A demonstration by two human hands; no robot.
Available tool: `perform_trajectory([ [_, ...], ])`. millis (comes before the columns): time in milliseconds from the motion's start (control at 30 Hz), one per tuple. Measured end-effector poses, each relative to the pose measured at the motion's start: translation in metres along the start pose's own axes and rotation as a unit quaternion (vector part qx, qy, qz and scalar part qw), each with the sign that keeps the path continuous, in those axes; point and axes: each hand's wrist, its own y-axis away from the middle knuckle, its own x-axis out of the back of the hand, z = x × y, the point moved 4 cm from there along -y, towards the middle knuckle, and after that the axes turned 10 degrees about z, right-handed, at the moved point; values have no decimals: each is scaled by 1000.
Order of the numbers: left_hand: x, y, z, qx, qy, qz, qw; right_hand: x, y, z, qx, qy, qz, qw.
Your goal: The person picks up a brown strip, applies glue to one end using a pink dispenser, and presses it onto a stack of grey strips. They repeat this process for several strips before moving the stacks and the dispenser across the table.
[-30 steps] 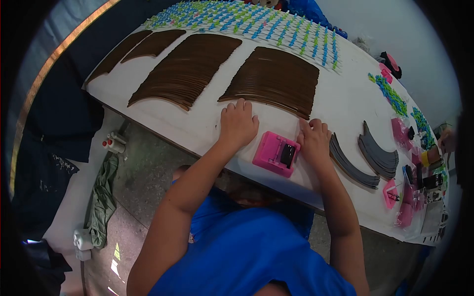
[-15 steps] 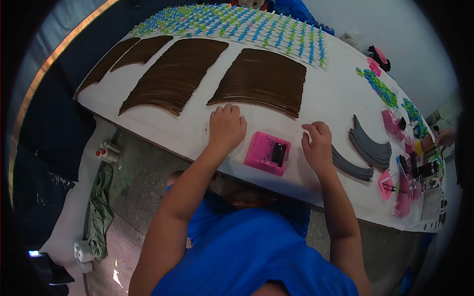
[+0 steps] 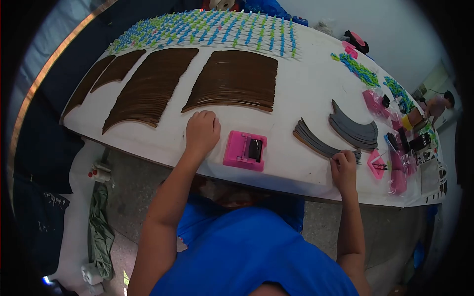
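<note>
My left hand (image 3: 203, 132) rests on the white table just below a stack of brown curved strips (image 3: 231, 81), its fingers curled and whatever they hold hidden. To its right sits a pink block with a black roller (image 3: 246, 150). My right hand (image 3: 343, 166) has its fingertips pinched at the lower right end of a fan of grey curved strips (image 3: 316, 140). A second grey fan (image 3: 351, 129) lies just above it.
More brown strips (image 3: 148, 89) lie at the left. Rows of blue and green clips (image 3: 237, 29) line the far edge. At the right are a pink tray (image 3: 377, 165), bagged pink pieces (image 3: 398, 172) and another person (image 3: 436, 106) beyond.
My right hand has moved right, from beside the pink block to the end of the nearer grey fan. The camera view has shifted. My left hand remains near the brown strips.
</note>
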Motion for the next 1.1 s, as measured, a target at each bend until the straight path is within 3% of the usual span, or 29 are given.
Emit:
perform_trajectory([
  [133, 6, -1, 0, 15, 29, -16, 999, 9, 2, 8, -2, 5, 5, 1000],
  [200, 15, -4, 3, 46, 57, -8, 997, 15, -2, 0, 68, 41, 8, 997],
  [333, 42, -25, 37, 16, 94, 19, 995, 19, -25, -25, 38, -31, -2, 999],
  [433, 72, -55, 118, -204, 140, 59, 967, 17, -61, -78, -8, -67, -56, 996],
  [467, 80, -61, 147, -257, 160, 82, 950, 16, -75, -105, 51, -82, -42, 994],
  [500, 79, -62, 163, -254, 157, 83, 951, 15, -85, -129, 111, -98, -28, 989],
  [567, 76, -60, 184, -302, 191, 50, 933, 8, -100, -169, 138, -139, -15, 980],
  [600, 77, -58, 180, -299, 187, 51, 934, 8, -104, -180, 161, -179, 0, 971],
  [667, 65, -55, 167, -277, 146, -92, 945, 4, -107, -185, 171, -187, -10, 967],
  [733, 77, -59, 147, -273, 109, -103, 950, 1, -108, -184, 180, -196, -19, 964],
  [867, 93, -60, 102, -239, 53, -137, 960, -8, -103, -157, 114, -183, -49, 975],
  [1033, 91, -59, 107, -257, 52, -148, 954, -27, -106, -175, 81, -219, -104, 967],
  [1100, 91, -61, 114, -277, 57, -150, 947, -35, -107, -192, 149, -226, -104, 957],
])
